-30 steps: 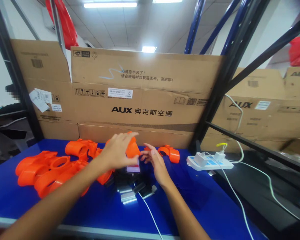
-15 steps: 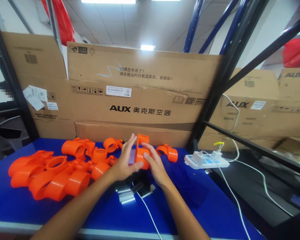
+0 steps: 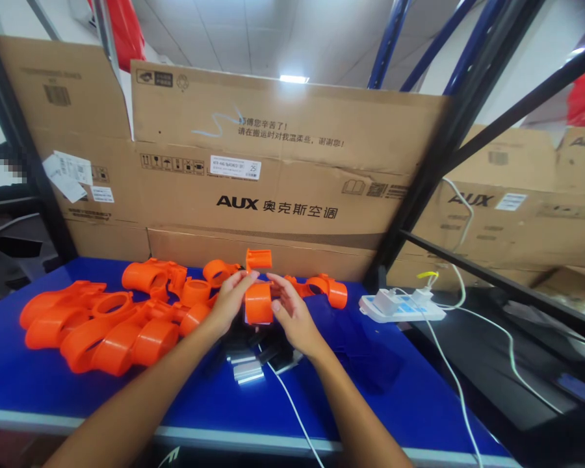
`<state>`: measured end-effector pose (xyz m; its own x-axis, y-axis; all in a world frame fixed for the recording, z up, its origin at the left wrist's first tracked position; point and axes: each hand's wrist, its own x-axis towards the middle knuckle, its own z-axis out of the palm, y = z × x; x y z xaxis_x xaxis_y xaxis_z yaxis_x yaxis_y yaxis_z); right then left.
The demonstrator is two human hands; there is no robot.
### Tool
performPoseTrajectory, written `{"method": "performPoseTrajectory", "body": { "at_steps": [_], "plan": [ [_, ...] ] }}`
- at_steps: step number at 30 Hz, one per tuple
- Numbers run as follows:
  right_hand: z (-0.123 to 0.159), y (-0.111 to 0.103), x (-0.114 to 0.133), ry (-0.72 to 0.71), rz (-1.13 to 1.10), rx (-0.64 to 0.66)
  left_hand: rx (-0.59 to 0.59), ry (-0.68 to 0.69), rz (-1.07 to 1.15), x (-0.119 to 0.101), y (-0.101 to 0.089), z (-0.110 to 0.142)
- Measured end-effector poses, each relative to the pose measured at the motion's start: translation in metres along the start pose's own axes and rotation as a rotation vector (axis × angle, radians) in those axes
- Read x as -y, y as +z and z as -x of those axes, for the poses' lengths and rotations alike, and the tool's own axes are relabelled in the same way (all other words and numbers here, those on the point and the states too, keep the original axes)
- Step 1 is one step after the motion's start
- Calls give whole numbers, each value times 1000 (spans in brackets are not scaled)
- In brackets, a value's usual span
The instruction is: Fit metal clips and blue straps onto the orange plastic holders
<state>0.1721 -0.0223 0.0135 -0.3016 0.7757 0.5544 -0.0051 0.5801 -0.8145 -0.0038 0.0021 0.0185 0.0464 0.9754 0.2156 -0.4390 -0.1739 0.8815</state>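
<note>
An orange plastic ring-shaped part [image 3: 259, 303], with a small ribbed tab on top, stands upright between my two hands above the middle of the blue table. On its left edge are the fingers of my left hand [image 3: 230, 303], closed on it. My right hand [image 3: 296, 318] curls around the right edge, thumb toward the front. Part of its grip is hidden behind the ring. Below the hands lie a dark object and a silvery ribbed metal piece [image 3: 247, 369], with a white cable [image 3: 290, 413] running toward the front edge.
Several similar orange parts [image 3: 114, 338] are heaped on the left of the blue table [image 3: 214, 406]. More orange parts [image 3: 332, 291] lie behind my right hand. A white power strip [image 3: 370, 309] with plugs sits at the right. Cardboard [image 3: 273, 234] walls off the back; a dark rack post [image 3: 409, 201] rises at right.
The orange part has shifted slightly left and turned its curved outer side toward me. My left hand's fingers, spread beside it before, have closed onto its left edge.
</note>
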Motion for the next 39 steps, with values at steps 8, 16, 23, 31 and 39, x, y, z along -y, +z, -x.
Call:
{"method": "performPoseTrajectory", "body": {
  "at_steps": [8, 16, 23, 31, 39],
  "plan": [
    [0, -12, 4, -65, 475, 67, -118, 76, 17, -5, -18, -15],
    [11, 0, 19, 23, 741, 530, -13, 98, 34, -4, -11, -6],
    [11, 7, 20, 41, 758, 631, 77, 81, 58, -2, -6, 4],
    [10, 15, 21, 11, 760, 659, 53, 91, 51, -1, -6, 3],
    [12, 16, 18, 5, 756, 617, 50, 85, 56, -2, -5, 4]
  ]
}}
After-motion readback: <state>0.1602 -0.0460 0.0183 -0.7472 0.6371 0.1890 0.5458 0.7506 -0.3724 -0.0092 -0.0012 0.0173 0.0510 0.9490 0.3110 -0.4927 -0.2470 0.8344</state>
